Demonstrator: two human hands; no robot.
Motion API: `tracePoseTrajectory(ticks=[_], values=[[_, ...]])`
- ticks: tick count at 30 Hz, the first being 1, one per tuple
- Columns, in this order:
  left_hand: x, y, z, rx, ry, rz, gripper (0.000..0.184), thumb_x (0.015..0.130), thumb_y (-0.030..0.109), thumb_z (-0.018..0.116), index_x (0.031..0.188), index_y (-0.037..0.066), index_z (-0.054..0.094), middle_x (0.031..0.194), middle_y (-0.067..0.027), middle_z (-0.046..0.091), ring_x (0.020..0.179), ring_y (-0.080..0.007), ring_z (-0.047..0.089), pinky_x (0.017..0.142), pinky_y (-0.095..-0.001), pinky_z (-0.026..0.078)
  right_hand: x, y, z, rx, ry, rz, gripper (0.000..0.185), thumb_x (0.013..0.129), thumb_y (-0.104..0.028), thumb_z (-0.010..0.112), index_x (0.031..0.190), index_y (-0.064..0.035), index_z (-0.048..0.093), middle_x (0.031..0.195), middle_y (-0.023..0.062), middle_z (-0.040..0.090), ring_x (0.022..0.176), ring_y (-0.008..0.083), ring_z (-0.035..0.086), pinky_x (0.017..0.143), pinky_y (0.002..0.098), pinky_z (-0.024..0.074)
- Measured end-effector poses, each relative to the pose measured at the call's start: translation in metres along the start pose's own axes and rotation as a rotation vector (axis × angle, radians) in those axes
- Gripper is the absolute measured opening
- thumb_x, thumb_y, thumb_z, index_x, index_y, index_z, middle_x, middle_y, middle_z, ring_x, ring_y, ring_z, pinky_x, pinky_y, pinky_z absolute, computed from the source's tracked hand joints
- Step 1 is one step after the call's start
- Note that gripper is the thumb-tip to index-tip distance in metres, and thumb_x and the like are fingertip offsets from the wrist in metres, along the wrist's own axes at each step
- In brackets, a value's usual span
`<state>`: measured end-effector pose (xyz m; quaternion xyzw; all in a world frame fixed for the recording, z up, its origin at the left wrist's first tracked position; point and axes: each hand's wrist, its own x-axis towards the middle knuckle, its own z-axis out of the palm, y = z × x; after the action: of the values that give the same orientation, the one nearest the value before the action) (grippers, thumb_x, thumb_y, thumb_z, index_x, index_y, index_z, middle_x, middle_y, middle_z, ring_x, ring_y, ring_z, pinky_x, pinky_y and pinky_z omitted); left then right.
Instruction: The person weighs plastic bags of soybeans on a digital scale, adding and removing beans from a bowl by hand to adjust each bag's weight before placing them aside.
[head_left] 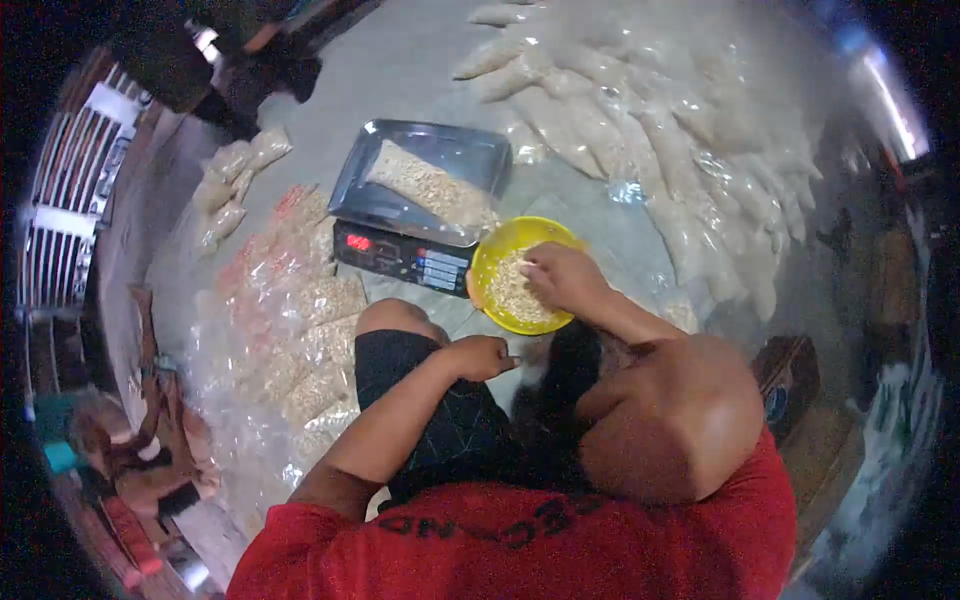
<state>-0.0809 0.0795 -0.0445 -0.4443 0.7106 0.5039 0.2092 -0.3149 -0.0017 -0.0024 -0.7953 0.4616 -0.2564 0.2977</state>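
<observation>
My right hand [567,281] reaches into a yellow bowl [487,262], with fingertips pinched together at the small pale pieces [513,290] inside it. The exact kind of these pieces is too small to tell. Beside my bent knee, my left hand [478,358] is closed with the thumb sticking out, and nothing shows in it. A digital scale [400,262] with a red lit display stands left of the bowl. On its metal tray [365,190] lies a long clear bag [428,187] filled with similar pale pieces, slanting toward the bowl.
Many filled clear bags [650,150] are heaped on the floor [395,60] at the far right. Another pile of bags [310,320], some with reddish marks, lies to my left. Several more bags [235,175] rest behind it. A person [160,460] is at the left edge.
</observation>
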Motion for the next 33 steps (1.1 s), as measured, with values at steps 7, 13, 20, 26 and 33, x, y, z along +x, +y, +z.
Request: tracePoseTrajectory(ticks=[7, 13, 20, 26, 33], values=[[0.024, -0.03, 0.029, -0.152, 0.229, 0.249, 0.051, 0.099, 0.049, 0.054, 0.105, 0.003, 0.076, 0.106, -0.0253, 0.074, 0.097, -0.0458, 0.07, 0.088, -0.0552, 0.053, 0.0, -0.016, -0.024, -0.04, 0.073, -0.248, 0.016, 0.093, -0.016, 0.072, 0.102, -0.0034, 0.072, 0.099, 0.0162, 0.073, 0.092, 0.0363, 0.071, 0.081, 0.0429, 0.0575], [0.051, -0.039, 0.021, 0.127, -0.165, 0.315, 0.043, 0.098, 0.037, 0.056, 0.12, 0.003, 0.071, 0.113, -0.0263, 0.072, 0.098, -0.044, 0.07, 0.086, -0.0527, 0.055, -0.022, 0.037, 0.011, 0.321, -0.191, 0.051, 0.019, 0.096, -0.023, 0.067, 0.102, -0.0065, 0.073, 0.101, 0.0163, 0.073, 0.096, 0.037, 0.071, 0.085, 0.0446, 0.0571], [0.049, -0.026, 0.014, -0.046, -0.081, 0.305, 0.034, 0.094, 0.03, 0.059, 0.115, 0.007, 0.073, 0.114, -0.022, 0.074, 0.1, -0.0405, 0.071, 0.089, -0.0507, 0.055, 0.001, 0.025, -0.004, 0.026, -0.267, 0.021, 0.029, 0.098, -0.025, 0.062, 0.118, -0.0076, 0.072, 0.108, 0.0174, 0.074, 0.104, 0.0343, 0.071, 0.09, 0.0418, 0.0559], [0.056, -0.038, 0.032, -0.326, 0.038, 0.457, 0.05, 0.09, 0.038, 0.066, 0.134, 0.013, 0.065, 0.133, -0.0206, 0.067, 0.117, -0.0408, 0.066, 0.099, -0.0499, 0.053, 0.036, 0.024, -0.001, 0.417, -0.513, 0.425, 0.033, 0.1, -0.022, 0.057, 0.126, -0.0032, 0.066, 0.12, 0.0196, 0.071, 0.109, 0.0395, 0.069, 0.098, 0.0476, 0.0546], [0.082, -0.06, 0.059, -0.012, -0.147, 0.683, 0.043, 0.102, 0.032, 0.057, 0.14, 0.013, 0.061, 0.136, -0.0201, 0.065, 0.118, -0.0403, 0.064, 0.102, -0.0511, 0.051, 0.011, 0.096, 0.053, 0.168, -0.097, -0.198, 0.039, 0.101, -0.027, 0.066, 0.133, -0.0065, 0.059, 0.135, 0.0202, 0.063, 0.125, 0.0445, 0.058, 0.108, 0.0535, 0.0454]])
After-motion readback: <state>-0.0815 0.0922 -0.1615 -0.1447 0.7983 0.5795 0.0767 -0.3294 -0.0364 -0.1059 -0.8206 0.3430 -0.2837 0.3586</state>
